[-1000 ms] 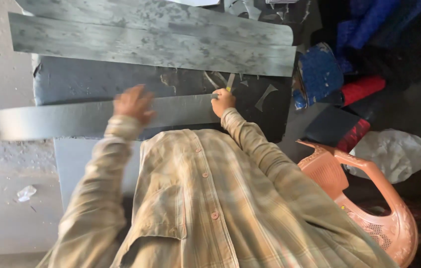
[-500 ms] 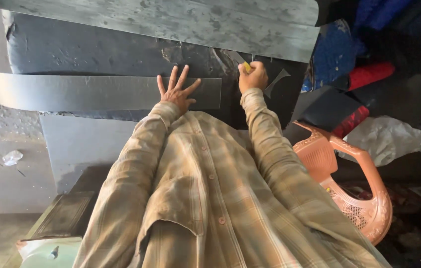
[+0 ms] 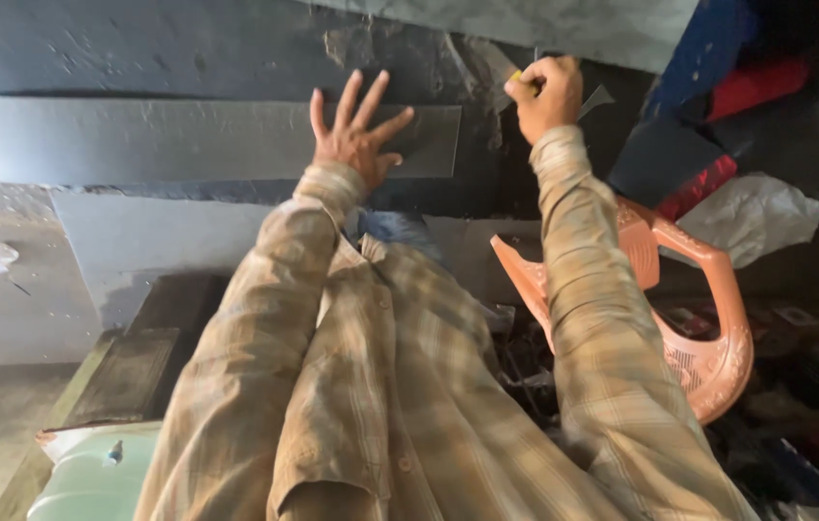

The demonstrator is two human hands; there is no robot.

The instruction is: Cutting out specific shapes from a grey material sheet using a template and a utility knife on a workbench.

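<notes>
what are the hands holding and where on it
Right hand is fisted around a small yellow-tipped tool; left hand holds nothing, pressed flat on the grey strip.

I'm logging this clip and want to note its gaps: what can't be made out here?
- Head view: tool in the right hand, only a yellow tip outside the closed grip.
- Grey strip under the left hand: left end cut off by the edge.
- Orange plastic chair: partly behind the sleeve.

workshop | stacked grey sheets (image 3: 188, 140); cluttered floor; orange plastic chair (image 3: 709, 318)
</notes>
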